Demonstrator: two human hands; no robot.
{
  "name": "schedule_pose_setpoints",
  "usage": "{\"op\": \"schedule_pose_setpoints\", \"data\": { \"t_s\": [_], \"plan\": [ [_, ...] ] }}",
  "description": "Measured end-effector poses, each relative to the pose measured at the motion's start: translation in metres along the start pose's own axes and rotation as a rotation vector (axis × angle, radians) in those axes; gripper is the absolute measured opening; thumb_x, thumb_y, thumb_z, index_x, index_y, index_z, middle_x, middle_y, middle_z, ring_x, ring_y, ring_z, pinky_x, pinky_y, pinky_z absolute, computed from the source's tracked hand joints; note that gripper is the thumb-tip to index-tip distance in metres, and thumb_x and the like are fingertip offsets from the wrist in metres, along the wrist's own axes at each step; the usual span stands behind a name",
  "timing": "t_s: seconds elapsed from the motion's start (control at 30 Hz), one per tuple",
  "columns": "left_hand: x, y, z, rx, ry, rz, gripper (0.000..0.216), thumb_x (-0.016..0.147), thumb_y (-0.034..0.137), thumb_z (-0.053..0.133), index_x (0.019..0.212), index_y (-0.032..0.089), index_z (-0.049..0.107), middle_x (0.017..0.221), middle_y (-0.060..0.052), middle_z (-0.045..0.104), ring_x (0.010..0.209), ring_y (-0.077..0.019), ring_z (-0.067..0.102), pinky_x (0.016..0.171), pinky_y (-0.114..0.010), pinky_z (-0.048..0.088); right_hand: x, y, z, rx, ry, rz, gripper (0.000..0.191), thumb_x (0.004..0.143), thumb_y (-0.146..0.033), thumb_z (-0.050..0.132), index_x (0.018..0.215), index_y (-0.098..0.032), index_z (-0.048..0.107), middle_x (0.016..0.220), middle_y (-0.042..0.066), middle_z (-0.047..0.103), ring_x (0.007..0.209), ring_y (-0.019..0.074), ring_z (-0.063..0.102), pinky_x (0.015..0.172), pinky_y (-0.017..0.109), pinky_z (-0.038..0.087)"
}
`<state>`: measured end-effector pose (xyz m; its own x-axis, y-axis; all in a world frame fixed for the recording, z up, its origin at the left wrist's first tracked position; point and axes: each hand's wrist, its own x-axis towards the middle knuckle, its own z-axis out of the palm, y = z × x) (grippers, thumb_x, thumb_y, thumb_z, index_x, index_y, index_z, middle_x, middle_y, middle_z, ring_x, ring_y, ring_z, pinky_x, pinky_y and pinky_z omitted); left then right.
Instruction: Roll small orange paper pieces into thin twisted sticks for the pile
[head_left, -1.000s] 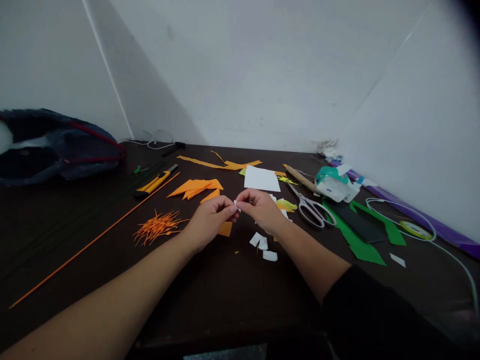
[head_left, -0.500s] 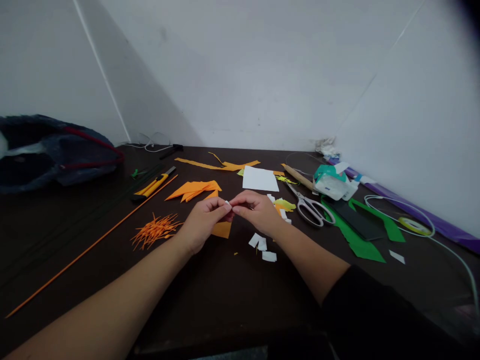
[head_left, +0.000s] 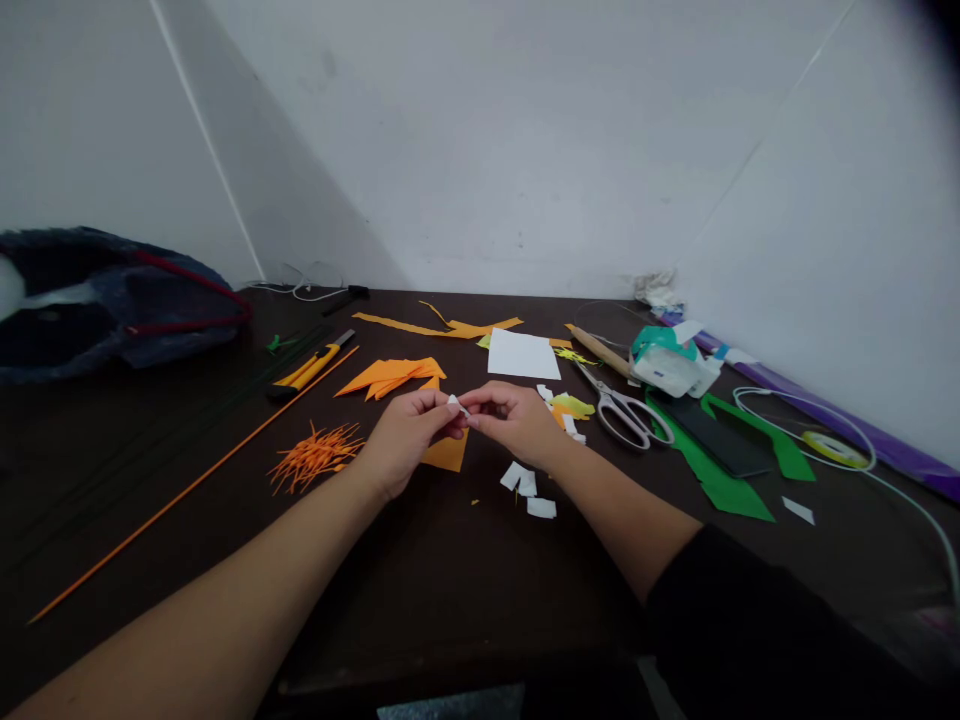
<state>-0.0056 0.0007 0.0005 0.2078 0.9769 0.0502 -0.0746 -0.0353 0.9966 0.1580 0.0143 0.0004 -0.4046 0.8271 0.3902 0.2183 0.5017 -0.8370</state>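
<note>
My left hand [head_left: 405, 435] and my right hand [head_left: 514, 420] meet above the middle of the dark table [head_left: 420, 580], fingertips pinched together on a tiny white paper scrap [head_left: 454, 404]. Under the hands lies an orange paper piece [head_left: 448, 455]. A few small white paper bits [head_left: 525, 488] lie just right of my wrists. A white sheet [head_left: 523, 355] rests beyond the hands, with scissors [head_left: 626, 408] to its right.
Orange paper shapes [head_left: 394, 375], shredded orange strips [head_left: 315, 455], a long orange stick [head_left: 187, 490] and a yellow utility knife [head_left: 311, 365] lie left. Green paper [head_left: 720, 470], a tape dispenser [head_left: 664, 362], a white cable [head_left: 862, 470] and a purple roll [head_left: 862, 440] sit right. A dark bag [head_left: 97, 300] rests far left.
Both hands, still pinching the white scrap, have shifted slightly left and towards me. Their fingers have worked the scrap a little; nothing else on the table has moved.
</note>
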Motion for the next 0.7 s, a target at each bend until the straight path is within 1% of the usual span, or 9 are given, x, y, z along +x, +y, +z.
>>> {"op": "schedule_pose_setpoints", "data": {
  "t_s": [0.1, 0.23, 0.37, 0.47, 0.57, 0.7],
  "plan": [
    [0.001, -0.001, -0.001, -0.001, -0.008, 0.004, 0.012, 0.072, 0.024, 0.058, 0.066, 0.014, 0.056, 0.067, 0.000, 0.060, 0.064, -0.0095, 0.055, 0.069, -0.025, 0.046, 0.000, 0.003, 0.001, 0.042, 0.001, 0.035, 0.019, 0.072, -0.021, 0.059, 0.089, -0.022, 0.065, 0.077, 0.001, 0.060, 0.071, 0.0130, 0.055, 0.069, 0.031, 0.045],
    [0.001, -0.003, -0.002, 0.064, -0.045, 0.070, 0.014, 0.073, 0.027, 0.058, 0.067, 0.015, 0.054, 0.067, 0.001, 0.057, 0.065, -0.0100, 0.054, 0.069, -0.026, 0.045, -0.001, 0.005, 0.003, 0.129, 0.005, 0.065, 0.018, 0.072, -0.027, 0.060, 0.089, -0.021, 0.063, 0.079, 0.001, 0.062, 0.071, 0.0134, 0.056, 0.068, 0.032, 0.045],
    [0.001, -0.005, -0.003, 0.296, -0.022, 0.170, 0.017, 0.074, 0.031, 0.055, 0.067, 0.016, 0.057, 0.067, 0.001, 0.056, 0.066, -0.0125, 0.053, 0.067, -0.027, 0.043, -0.001, 0.002, 0.005, 0.037, 0.068, 0.047, 0.016, 0.069, -0.031, 0.064, 0.079, -0.019, 0.061, 0.071, 0.000, 0.060, 0.062, 0.0117, 0.052, 0.060, 0.028, 0.043],
    [0.001, -0.005, -0.005, 0.428, -0.011, 0.206, 0.017, 0.074, 0.032, 0.054, 0.067, 0.017, 0.060, 0.067, 0.000, 0.058, 0.068, -0.0144, 0.054, 0.067, -0.028, 0.043, 0.001, 0.002, 0.006, -0.020, 0.099, 0.054, 0.011, 0.072, -0.030, 0.060, 0.072, -0.019, 0.057, 0.067, -0.001, 0.058, 0.061, 0.0113, 0.051, 0.059, 0.027, 0.041],
    [0.003, -0.006, -0.007, 0.431, 0.000, 0.185, 0.015, 0.073, 0.029, 0.055, 0.068, 0.017, 0.062, 0.069, -0.001, 0.061, 0.070, -0.0160, 0.056, 0.068, -0.030, 0.044, 0.004, 0.008, 0.005, 0.019, 0.125, 0.079, 0.009, 0.074, -0.028, 0.056, 0.072, -0.019, 0.055, 0.068, -0.002, 0.057, 0.062, 0.0115, 0.052, 0.062, 0.028, 0.043],
    [0.004, -0.007, -0.007, 0.349, 0.043, 0.158, 0.011, 0.071, 0.022, 0.054, 0.065, 0.016, 0.062, 0.081, -0.004, 0.067, 0.080, -0.0180, 0.059, 0.076, -0.032, 0.044, 0.008, 0.017, 0.000, 0.215, 0.185, 0.192, 0.010, 0.073, -0.028, 0.057, 0.074, -0.019, 0.053, 0.064, -0.002, 0.055, 0.058, 0.0119, 0.056, 0.059, 0.028, 0.045]
  ]
}}
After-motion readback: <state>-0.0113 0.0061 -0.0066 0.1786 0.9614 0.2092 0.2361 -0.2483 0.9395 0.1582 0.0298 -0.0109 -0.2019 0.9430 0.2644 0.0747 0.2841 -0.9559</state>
